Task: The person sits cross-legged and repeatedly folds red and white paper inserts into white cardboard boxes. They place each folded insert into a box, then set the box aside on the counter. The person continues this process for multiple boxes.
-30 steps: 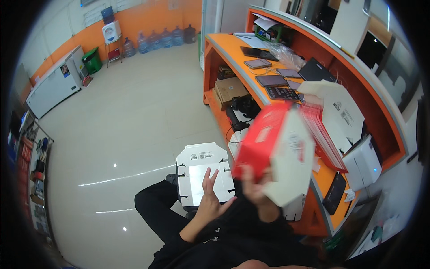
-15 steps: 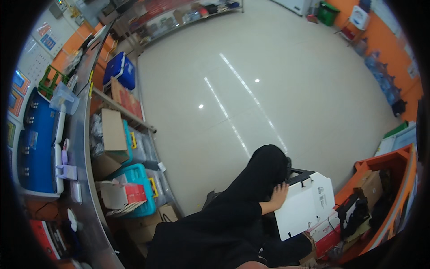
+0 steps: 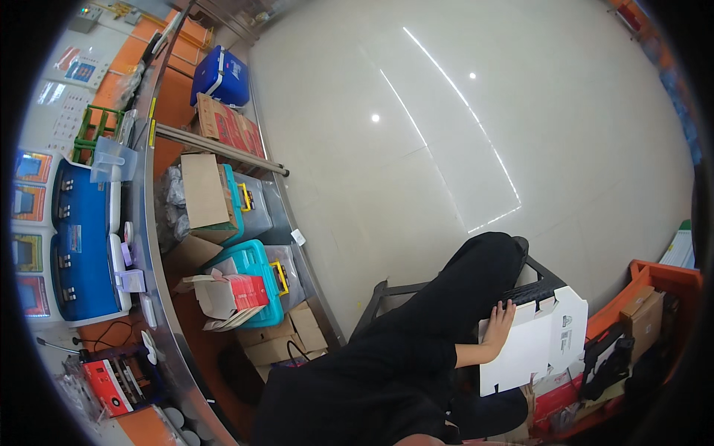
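Head view: left hand (image 3: pixel 500 332) lies flat on a white die-cut carton blank (image 3: pixel 526 353), fingers extended and slightly apart, not clamped. Right hand out of view; state cannot be told. Blank sits beside the black-trousered knee (image 3: pixel 487 260), over a black stool (image 3: pixel 549 278), printed panel at its right end. Right of it: orange shelf unit (image 3: pixel 675 273) bearing a brown cardboard box (image 3: pixel 644 321). Left: steel counter, teal-lidded storage bin (image 3: pixel 256 266) beneath, blue cooler box (image 3: pixel 232 80) farther along.
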